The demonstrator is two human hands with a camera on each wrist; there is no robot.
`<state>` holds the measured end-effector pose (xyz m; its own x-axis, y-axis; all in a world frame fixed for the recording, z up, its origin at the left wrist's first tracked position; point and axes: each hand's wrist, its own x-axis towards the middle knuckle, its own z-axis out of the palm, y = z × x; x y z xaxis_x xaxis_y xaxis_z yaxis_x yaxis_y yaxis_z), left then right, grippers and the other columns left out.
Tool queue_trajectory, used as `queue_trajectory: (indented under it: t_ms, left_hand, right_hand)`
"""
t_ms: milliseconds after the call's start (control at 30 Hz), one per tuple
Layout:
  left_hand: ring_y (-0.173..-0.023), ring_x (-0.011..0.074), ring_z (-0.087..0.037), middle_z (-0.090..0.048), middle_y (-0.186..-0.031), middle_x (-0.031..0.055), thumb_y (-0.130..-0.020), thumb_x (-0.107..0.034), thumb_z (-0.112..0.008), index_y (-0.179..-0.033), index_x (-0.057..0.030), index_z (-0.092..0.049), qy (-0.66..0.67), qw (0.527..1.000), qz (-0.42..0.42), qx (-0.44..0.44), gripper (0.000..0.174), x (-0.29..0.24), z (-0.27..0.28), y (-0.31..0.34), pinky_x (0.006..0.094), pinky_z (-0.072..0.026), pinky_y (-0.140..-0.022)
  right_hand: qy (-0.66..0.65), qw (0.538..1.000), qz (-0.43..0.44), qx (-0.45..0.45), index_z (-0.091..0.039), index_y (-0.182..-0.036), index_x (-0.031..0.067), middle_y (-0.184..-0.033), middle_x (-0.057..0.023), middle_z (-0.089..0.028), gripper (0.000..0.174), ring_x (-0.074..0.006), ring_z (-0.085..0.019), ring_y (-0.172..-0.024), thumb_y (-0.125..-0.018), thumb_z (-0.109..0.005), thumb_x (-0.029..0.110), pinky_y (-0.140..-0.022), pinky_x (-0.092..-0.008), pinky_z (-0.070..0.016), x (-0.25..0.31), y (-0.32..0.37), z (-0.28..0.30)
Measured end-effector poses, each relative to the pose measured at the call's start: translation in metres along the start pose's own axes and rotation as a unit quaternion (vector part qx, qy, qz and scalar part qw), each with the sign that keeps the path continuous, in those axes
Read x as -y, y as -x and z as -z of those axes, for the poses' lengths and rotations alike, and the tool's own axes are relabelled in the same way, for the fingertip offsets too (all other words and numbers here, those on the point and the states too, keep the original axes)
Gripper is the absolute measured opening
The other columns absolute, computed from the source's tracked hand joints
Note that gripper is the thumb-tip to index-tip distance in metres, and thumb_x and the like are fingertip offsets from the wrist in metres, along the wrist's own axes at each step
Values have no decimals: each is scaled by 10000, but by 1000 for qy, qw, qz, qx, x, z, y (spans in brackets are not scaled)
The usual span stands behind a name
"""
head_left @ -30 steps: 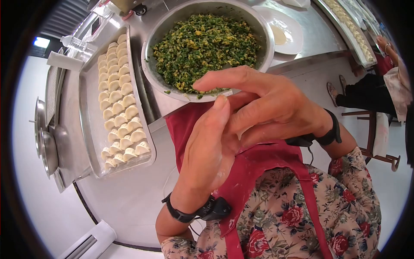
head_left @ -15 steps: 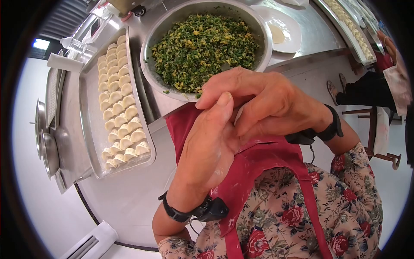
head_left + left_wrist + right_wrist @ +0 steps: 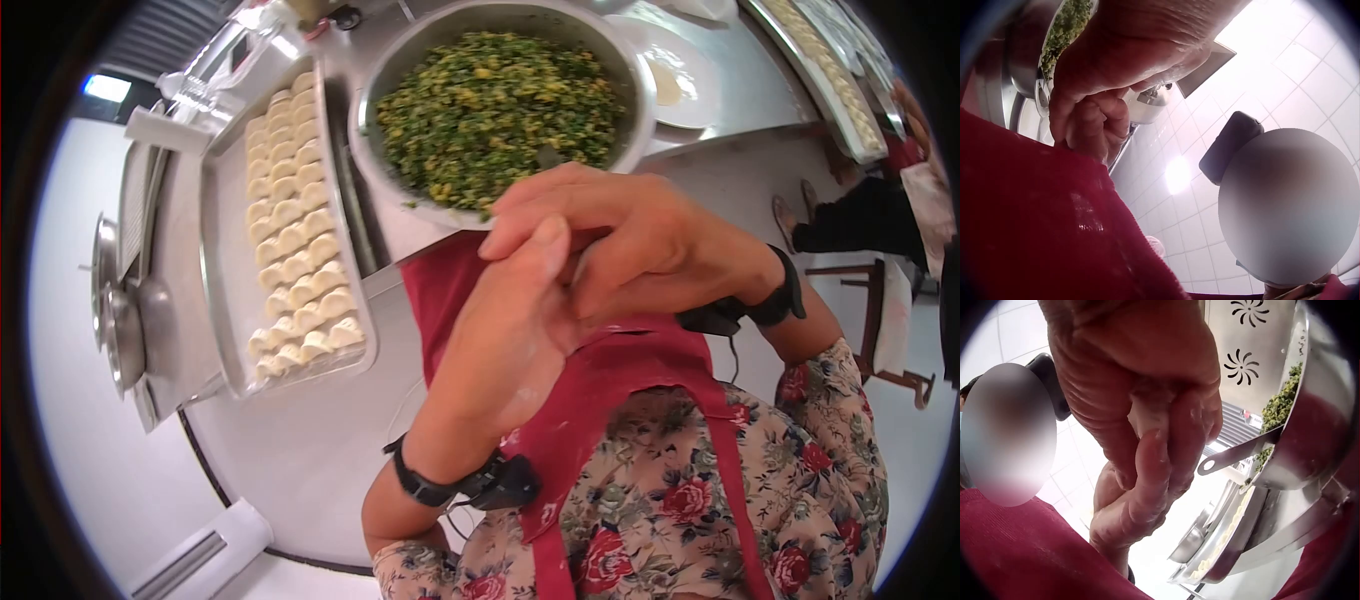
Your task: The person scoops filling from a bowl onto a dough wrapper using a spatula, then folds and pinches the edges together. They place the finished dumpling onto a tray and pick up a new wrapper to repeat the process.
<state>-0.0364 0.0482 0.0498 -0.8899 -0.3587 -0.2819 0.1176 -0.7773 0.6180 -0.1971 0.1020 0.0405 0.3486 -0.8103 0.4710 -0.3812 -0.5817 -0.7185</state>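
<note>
My two hands meet in front of the red apron, just below a steel bowl (image 3: 366, 135) of chopped green and yellow filling (image 3: 500, 110). The left hand (image 3: 510, 335) has its thumb raised against the right fingers. Over it bends the right hand (image 3: 660, 240), fingers curled inward. Between them the right wrist view shows a pale bit of dough, a dumpling (image 3: 1149, 417), pinched by the fingers and mostly hidden. In the left wrist view the left hand (image 3: 1129, 53) covers whatever lies between the palms.
To the left, a metal tray (image 3: 225, 290) bears rows of folded dumplings (image 3: 300, 240). A white plate (image 3: 690, 95) with a round wrapper (image 3: 664, 84) stands right of the bowl. A utensil handle (image 3: 1241, 453) sticks out over the bowl's rim. Another person's legs (image 3: 860, 220) show at right.
The right fingers have come down and curled in over the left hand, closing the gap seen earlier. The head view has shifted slightly, so bowl and tray sit farther right.
</note>
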Motion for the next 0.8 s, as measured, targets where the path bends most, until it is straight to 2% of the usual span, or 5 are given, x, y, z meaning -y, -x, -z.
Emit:
queue_trajectory:
  t_ms: [200,367,533,700,800]
  left_hand:
    - [-969,189,-553,-529,-1067,99,-925,-295,-434,-1178,-7,-434,73,997,-5,-10,383,-13,11,13,323,-476,-833]
    - [-993,234,-571,-554,-1073,154,-829,-89,-541,-1129,42,-483,-85,974,-182,-102,332,-70,63,37,335,-492,-872]
    - [-917,218,-589,-563,-1028,145,-799,68,-470,-1050,60,-519,-266,851,-303,-337,257,-153,196,85,294,-516,-837]
    - [-720,116,-568,-599,-807,53,-716,20,-496,-917,-3,-618,-536,653,-125,-520,237,-185,278,122,216,-473,-632]
    - [-685,85,-530,-592,-794,17,-698,3,-500,-927,-28,-628,-623,611,-69,-483,264,-183,301,122,210,-434,-602]
  right_hand:
    - [15,1000,-22,-1,-633,-908,29,-1295,-241,-388,461,-314,-491,-1115,-597,-776,337,-916,-421,-397,8,-14,6]
    - [8,985,-46,-164,-609,-949,-3,-1224,-215,-472,322,-264,-544,-1010,-698,-702,177,-864,-372,-433,4,-3,19]
    - [-12,969,-108,-223,-605,-909,-11,-1147,-196,-533,177,-219,-569,-921,-748,-607,62,-816,-328,-448,2,22,29]
    - [-14,952,-180,-246,-594,-864,-21,-1114,-181,-549,119,-191,-564,-883,-768,-574,47,-800,-295,-441,-6,42,33]
    - [-3,950,-199,-239,-595,-859,-22,-1110,-173,-550,109,-181,-561,-874,-776,-561,39,-802,-289,-436,-7,46,34]
